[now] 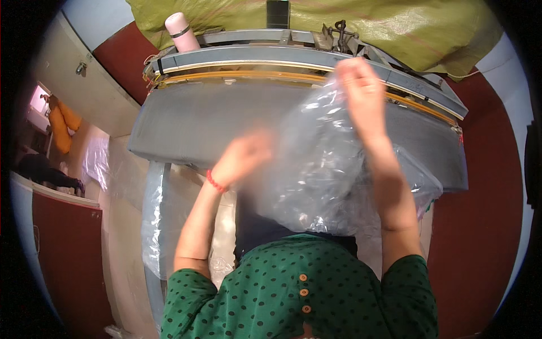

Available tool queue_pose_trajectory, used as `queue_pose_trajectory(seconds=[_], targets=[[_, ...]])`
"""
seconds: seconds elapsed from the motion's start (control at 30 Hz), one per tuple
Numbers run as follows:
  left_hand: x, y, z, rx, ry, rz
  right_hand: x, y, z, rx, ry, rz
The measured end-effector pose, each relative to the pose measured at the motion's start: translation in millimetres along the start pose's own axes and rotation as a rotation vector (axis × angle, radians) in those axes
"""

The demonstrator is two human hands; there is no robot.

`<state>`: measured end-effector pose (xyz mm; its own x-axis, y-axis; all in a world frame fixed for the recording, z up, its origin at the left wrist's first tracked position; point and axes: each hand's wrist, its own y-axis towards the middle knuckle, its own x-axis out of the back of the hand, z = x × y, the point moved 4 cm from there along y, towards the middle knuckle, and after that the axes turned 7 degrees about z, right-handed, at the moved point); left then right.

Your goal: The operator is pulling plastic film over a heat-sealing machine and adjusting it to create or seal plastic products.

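A clear plastic bag (319, 164) hangs in front of me over the grey-covered bench (197, 116), its lower end down by my lap. My right hand (362, 93) is raised high, closed on the bag's upper edge near the long metal bar (237, 55). Beside the bag's left side is my left hand (244, 157), with a red beaded bracelet (215, 182) at the wrist. Motion smears its fingers, so whether they grip the plastic cannot be told.
An orange strip (254, 74) runs along the bar. Behind stand a pink bottle (182, 33), a dark metal clamp (340, 38) and a yellow-green sheet (395, 28). More clear plastic (153, 220) hangs at the left; another piece (415, 175) lies right. A doorway opens far left.
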<state>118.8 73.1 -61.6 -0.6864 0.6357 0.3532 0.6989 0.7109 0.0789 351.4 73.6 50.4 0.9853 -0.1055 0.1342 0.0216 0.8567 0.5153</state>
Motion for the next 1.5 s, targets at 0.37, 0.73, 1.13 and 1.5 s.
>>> queue_pose_trajectory(seconds=[0.37,0.73,1.13,1.5], targets=[[182,-221,137,0.748,0.208,0.021,287,-54,-96,-0.088,-0.755,-0.592],[225,-46,70,0.454,0.934,-0.676,438,-155,-180,-0.39,-1.13,-0.758],[330,-33,203,0.706,0.978,-0.645,487,-233,-132,-0.882,-1.725,-0.653],[15,61,-24,-0.083,-0.159,-0.207,464,-210,-130,-1.024,-1.632,-0.738]])
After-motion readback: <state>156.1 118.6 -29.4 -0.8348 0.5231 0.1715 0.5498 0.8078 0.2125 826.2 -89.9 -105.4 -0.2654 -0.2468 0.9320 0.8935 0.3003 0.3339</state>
